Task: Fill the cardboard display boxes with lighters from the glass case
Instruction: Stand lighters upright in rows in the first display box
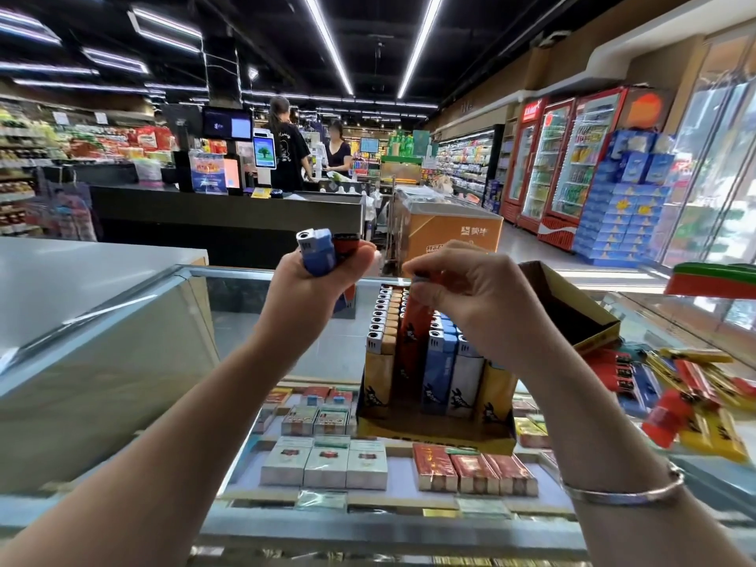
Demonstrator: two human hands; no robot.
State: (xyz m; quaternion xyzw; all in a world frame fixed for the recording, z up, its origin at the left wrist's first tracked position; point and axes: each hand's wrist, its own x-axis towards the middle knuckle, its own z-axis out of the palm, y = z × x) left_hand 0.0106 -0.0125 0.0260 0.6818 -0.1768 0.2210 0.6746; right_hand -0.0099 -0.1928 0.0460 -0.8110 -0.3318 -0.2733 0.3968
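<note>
Surface (pixel 286 362) is a glass case top; its far edge runs behind the hands, and a grey counter (pixel 82 272) butts its left side. The left half of the glass is bare and gives open room. The right half is crowded.

Box (pixel 433 433) stands mid-surface, toward the near edge, partly filled: upright rows of lighters (pixel 439 370) in tan, orange, blue, white and yellow, with a gap in the front part of the orange row. A second box (pixel 572 308) sits tilted just behind and right of it, interior dark. Loose lighters (pixel 695 403), red, yellow and blue, lie heaped by the right edge.

Left hand (pixel 323 276) is raised above the surface, left of the box and apart from it, fist clamped on a bunch (pixel 317 251) of blue and red lighters.

Right hand (pixel 462 288) is over the box, fingertips pinching the top of an orange lighter (pixel 415 325) that stands in its row. Bracelet (pixel 622 491) on that wrist.

Cigarette packs (pixel 368 464) show under the glass.
</note>
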